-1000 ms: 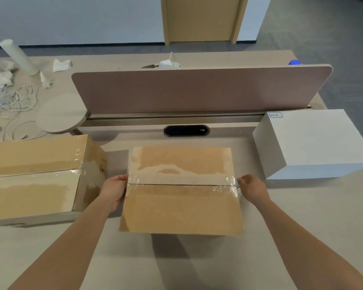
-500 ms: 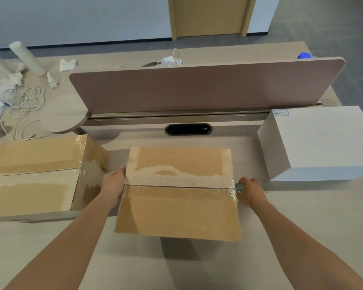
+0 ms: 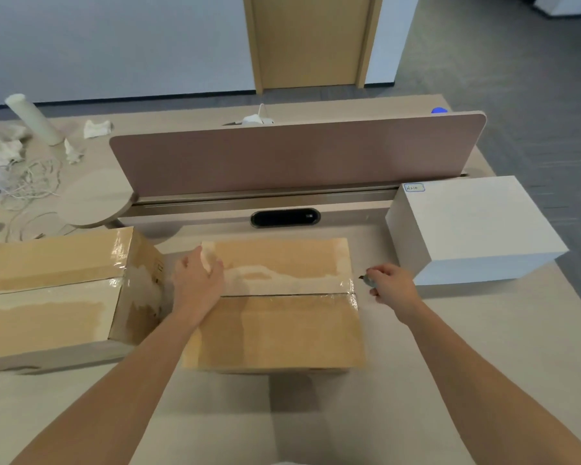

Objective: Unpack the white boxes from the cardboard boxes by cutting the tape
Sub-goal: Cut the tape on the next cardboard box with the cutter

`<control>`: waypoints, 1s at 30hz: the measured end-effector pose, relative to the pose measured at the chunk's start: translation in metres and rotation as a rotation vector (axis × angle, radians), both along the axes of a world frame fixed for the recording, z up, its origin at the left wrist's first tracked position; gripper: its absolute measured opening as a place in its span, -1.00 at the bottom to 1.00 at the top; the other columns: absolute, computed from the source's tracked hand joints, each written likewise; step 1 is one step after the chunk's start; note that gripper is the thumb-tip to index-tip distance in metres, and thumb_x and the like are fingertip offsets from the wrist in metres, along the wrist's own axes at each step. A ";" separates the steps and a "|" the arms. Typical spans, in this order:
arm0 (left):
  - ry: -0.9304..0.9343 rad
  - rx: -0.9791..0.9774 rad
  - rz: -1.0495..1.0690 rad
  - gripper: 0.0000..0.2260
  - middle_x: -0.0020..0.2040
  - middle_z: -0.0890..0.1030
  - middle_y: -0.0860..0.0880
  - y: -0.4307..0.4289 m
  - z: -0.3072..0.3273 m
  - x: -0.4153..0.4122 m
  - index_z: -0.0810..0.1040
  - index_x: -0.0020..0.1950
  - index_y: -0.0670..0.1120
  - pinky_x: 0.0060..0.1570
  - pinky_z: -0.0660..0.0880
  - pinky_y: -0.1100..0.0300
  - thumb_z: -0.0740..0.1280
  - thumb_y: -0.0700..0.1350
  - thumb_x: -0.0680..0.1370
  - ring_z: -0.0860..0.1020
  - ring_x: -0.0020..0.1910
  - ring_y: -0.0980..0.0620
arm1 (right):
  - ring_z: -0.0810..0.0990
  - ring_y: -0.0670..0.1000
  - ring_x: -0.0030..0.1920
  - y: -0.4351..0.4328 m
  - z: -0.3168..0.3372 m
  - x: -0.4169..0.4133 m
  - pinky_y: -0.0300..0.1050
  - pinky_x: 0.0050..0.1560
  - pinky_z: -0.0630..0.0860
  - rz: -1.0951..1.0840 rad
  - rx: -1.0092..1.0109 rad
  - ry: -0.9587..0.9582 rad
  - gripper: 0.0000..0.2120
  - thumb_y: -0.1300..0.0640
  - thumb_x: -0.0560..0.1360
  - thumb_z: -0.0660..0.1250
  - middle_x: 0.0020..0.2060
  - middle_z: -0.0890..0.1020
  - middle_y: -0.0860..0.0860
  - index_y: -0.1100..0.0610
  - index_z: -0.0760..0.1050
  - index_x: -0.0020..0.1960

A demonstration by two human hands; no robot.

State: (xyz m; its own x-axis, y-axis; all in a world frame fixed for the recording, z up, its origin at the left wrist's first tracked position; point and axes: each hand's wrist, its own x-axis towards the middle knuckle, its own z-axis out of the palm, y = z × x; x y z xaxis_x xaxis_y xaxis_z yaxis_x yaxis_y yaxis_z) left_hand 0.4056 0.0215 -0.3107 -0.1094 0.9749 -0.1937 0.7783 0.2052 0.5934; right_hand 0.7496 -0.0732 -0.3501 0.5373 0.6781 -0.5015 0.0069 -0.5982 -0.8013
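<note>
The cardboard box (image 3: 275,317) sits in the middle of the frame on the surface (image 3: 450,347), with clear tape (image 3: 319,290) running across its top seam. Your left grip (image 3: 197,283) rests loosely on the box's upper left corner and holds nothing. Your right grip (image 3: 389,288) pinches a small cutter (image 3: 367,280) just off the box's right edge, level with the seam. A white box (image 3: 477,229) stands at the right, a second cardboard box (image 3: 54,297) at the left, and a divider panel (image 3: 296,156) behind.

Grey cutter (image 3: 367,280) tip only, the rest hidden inside right hand (image 3: 392,289)
</note>
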 end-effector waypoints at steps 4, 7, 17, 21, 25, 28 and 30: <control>0.082 -0.050 -0.115 -0.48 0.58 0.13 -0.13 -0.001 0.003 0.017 0.17 0.59 0.05 0.46 0.21 -0.23 0.14 0.16 0.65 0.14 0.53 -0.24 | 0.51 0.01 -0.41 -0.017 0.019 -0.009 -0.14 -0.32 0.46 -0.056 0.070 0.042 -0.88 0.21 0.54 0.30 -0.22 0.59 0.08 0.25 0.57 -0.01; 0.153 -0.021 -0.177 -0.49 0.60 0.03 -0.16 -0.003 0.002 0.029 0.20 0.57 0.03 0.48 0.14 -0.23 0.14 0.15 0.65 0.02 0.56 -0.26 | 0.51 0.00 -0.40 -0.028 0.031 -0.017 -0.12 -0.29 0.47 -0.033 0.090 0.033 -0.87 0.21 0.54 0.30 -0.22 0.60 0.08 0.26 0.56 -0.01; 0.275 0.140 -0.578 -0.50 0.55 0.22 -0.17 -0.012 0.002 0.107 0.30 0.49 -0.04 0.51 0.04 -0.12 0.16 0.16 0.62 0.09 0.53 -0.23 | 0.55 0.00 -0.34 -0.053 0.041 -0.032 -0.16 -0.24 0.53 -0.058 0.124 0.045 -0.95 0.20 0.55 0.31 -0.03 0.59 0.12 0.14 0.54 -0.01; 0.279 0.129 -0.650 -0.36 0.55 0.30 -0.08 -0.004 0.012 0.158 0.22 0.57 -0.08 0.52 0.08 -0.04 0.13 0.27 0.61 0.14 0.56 -0.15 | 0.55 -0.02 -0.37 -0.047 0.030 -0.029 -0.15 -0.21 0.56 0.009 0.147 0.047 -0.92 0.23 0.55 0.29 -0.03 0.59 0.12 0.12 0.55 -0.01; 0.486 -0.003 -0.647 -0.20 0.50 0.38 -0.08 -0.003 0.018 0.191 0.26 0.53 -0.04 0.43 0.21 -0.13 0.13 0.47 0.47 0.27 0.49 -0.20 | 0.56 -0.03 -0.33 -0.038 0.019 -0.023 -0.29 -0.31 0.50 0.112 0.158 0.011 -0.88 0.25 0.57 0.26 -0.01 0.59 0.12 0.18 0.54 0.06; 0.585 -0.048 -0.633 -0.17 0.41 0.47 -0.09 -0.005 0.020 0.203 0.38 0.40 -0.01 0.34 0.26 -0.18 0.10 0.55 0.36 0.33 0.41 -0.24 | 0.58 -0.09 -0.38 -0.036 0.018 -0.018 -0.34 -0.37 0.46 0.158 0.174 0.009 -0.87 0.23 0.59 0.24 -0.07 0.60 0.05 0.16 0.53 0.09; 0.593 -0.112 -0.590 -0.09 0.41 0.46 -0.08 -0.005 0.021 0.209 0.38 0.42 0.00 0.33 0.24 -0.23 0.09 0.59 0.28 0.30 0.43 -0.25 | 0.55 -0.10 -0.43 -0.036 0.017 -0.017 -0.29 -0.35 0.48 0.159 0.189 0.024 -0.88 0.23 0.58 0.24 -0.15 0.60 -0.01 0.15 0.53 0.06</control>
State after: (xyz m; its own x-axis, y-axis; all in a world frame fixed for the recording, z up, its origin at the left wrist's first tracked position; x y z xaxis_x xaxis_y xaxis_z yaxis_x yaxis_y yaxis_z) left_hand 0.6148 0.0168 -0.2896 0.2978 0.8828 -0.3633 0.9526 -0.2995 0.0530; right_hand 0.7330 -0.1095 -0.3334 0.4055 0.8362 -0.3693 0.0688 -0.4307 -0.8998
